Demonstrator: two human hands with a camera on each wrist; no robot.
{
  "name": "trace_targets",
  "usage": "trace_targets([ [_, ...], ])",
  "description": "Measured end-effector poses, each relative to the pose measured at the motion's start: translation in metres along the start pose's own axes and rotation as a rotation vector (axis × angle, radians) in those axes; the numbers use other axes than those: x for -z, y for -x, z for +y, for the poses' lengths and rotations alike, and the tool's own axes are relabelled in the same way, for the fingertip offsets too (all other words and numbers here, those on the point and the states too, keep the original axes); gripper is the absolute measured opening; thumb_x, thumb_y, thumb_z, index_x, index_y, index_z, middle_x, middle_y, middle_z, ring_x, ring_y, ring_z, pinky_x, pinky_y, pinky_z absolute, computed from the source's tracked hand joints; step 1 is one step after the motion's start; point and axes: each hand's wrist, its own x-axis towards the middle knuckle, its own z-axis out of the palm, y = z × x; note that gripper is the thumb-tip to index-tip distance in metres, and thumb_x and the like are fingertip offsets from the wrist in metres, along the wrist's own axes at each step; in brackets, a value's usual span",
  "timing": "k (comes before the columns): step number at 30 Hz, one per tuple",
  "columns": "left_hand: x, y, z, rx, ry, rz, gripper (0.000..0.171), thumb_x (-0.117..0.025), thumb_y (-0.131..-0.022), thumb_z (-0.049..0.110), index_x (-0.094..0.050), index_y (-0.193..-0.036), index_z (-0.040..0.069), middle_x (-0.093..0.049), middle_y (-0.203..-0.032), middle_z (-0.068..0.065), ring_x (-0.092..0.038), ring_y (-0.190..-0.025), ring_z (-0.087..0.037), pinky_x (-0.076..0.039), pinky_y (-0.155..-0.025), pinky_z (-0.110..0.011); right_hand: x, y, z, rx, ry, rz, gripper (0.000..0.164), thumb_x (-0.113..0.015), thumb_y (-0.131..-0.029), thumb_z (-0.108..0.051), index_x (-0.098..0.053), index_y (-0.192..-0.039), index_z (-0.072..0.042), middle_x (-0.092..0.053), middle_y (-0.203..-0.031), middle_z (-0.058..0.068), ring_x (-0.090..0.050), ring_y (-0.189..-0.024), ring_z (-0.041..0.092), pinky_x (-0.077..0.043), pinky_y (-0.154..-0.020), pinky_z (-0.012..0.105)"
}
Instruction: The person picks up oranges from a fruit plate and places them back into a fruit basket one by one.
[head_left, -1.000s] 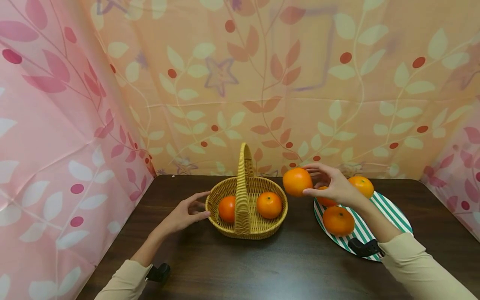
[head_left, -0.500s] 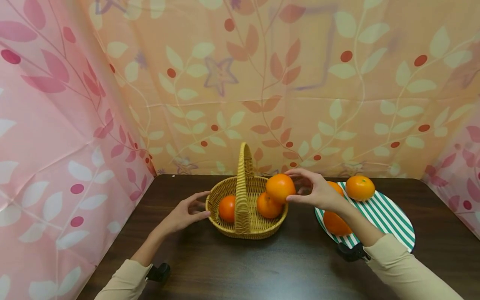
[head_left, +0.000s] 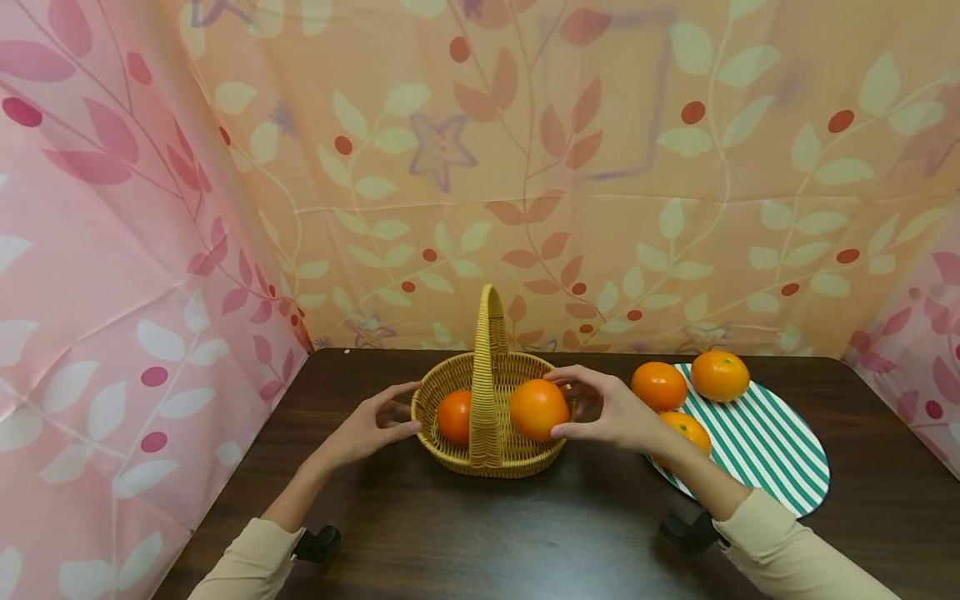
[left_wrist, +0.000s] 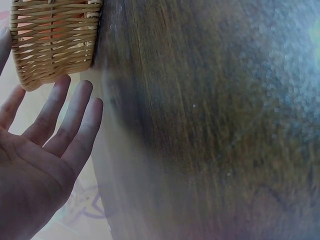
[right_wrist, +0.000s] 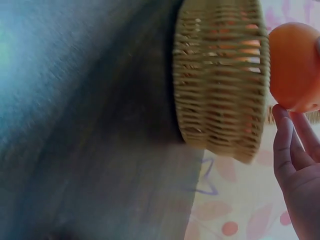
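My right hand holds an orange between fingertips and thumb over the right half of a yellow wicker basket. In the right wrist view this orange shows just above the rim of the basket. Another orange lies left of the basket's upright handle; the one in the right half is hidden behind the held fruit. My left hand has its relaxed fingers spread at the basket's left rim. Seen from the left wrist, its fingertips reach the basket's wicker end.
To the right lies a round green-and-white striped plate with three oranges, including one at the back, grouped on its left and rear side. The dark wooden table meets a patterned curtain behind.
My right hand has carried the orange leftward from near the plate and lowered it into the basket's right half. My left hand stays at the rim.
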Motion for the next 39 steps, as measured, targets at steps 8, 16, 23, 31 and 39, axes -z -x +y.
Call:
trace_targets([
  [8, 0.000, 0.001, 0.001, 0.008, 0.002, 0.000, 0.066, -0.072, -0.098, 0.018, -0.041, -0.155, 0.008, -0.063, -0.125, -0.022, -0.066, -0.106, -0.037, -0.056, -0.084, -0.034, -0.016, 0.003, 0.000, 0.039, 0.062, 0.000, 0.064, -0.089, -0.080, -0.008, -0.059, -0.137, -0.007, -0.063, -0.128, 0.009, -0.067, -0.102, 0.026, -0.057, -0.069, 0.040],
  [16, 0.000, 0.001, 0.000, 0.002, 0.008, 0.002, 0.066, -0.072, -0.098, 0.017, -0.041, -0.155, 0.007, -0.064, -0.124, -0.022, -0.067, -0.106, -0.035, -0.056, -0.084, -0.036, -0.020, 0.004, 0.004, 0.014, 0.075, 0.000, 0.063, -0.089, -0.081, -0.014, -0.060, -0.137, -0.014, -0.063, -0.131, 0.002, -0.067, -0.102, 0.023, -0.057, -0.070, 0.038],
  [23, 0.000, 0.001, 0.001, 0.013, -0.002, -0.002, 0.066, -0.072, -0.098, 0.019, -0.040, -0.155, 0.009, -0.064, -0.124, -0.022, -0.068, -0.105, -0.033, -0.056, -0.084, -0.036, -0.016, 0.004, 0.007, 0.039, 0.083, 0.014, 0.056, -0.088, -0.082, -0.011, -0.063, -0.132, -0.009, -0.067, -0.123, 0.005, -0.068, -0.099, 0.026, -0.056, -0.068, 0.036],
  [31, -0.001, 0.000, -0.001, 0.006, 0.016, 0.004, 0.065, -0.072, -0.098, 0.018, -0.041, -0.155, 0.009, -0.064, -0.123, -0.022, -0.067, -0.106, -0.038, -0.057, -0.082, -0.036, 0.000, 0.013, 0.005, 0.036, 0.096, 0.075, 0.022, -0.078, -0.089, -0.001, -0.071, -0.110, -0.002, -0.071, -0.101, 0.011, -0.068, -0.086, 0.020, -0.057, -0.075, 0.032],
  [39, 0.000, -0.001, -0.004, 0.027, 0.003, 0.012, 0.066, -0.073, -0.097, 0.021, -0.043, -0.155, 0.012, -0.065, -0.122, -0.020, -0.068, -0.103, -0.033, -0.056, -0.081, -0.036, 0.027, 0.029, 0.002, -0.031, 0.111, 0.101, 0.022, -0.073, -0.093, 0.001, -0.070, -0.111, -0.010, -0.070, -0.102, 0.012, -0.069, -0.087, 0.020, -0.057, -0.074, 0.033],
])
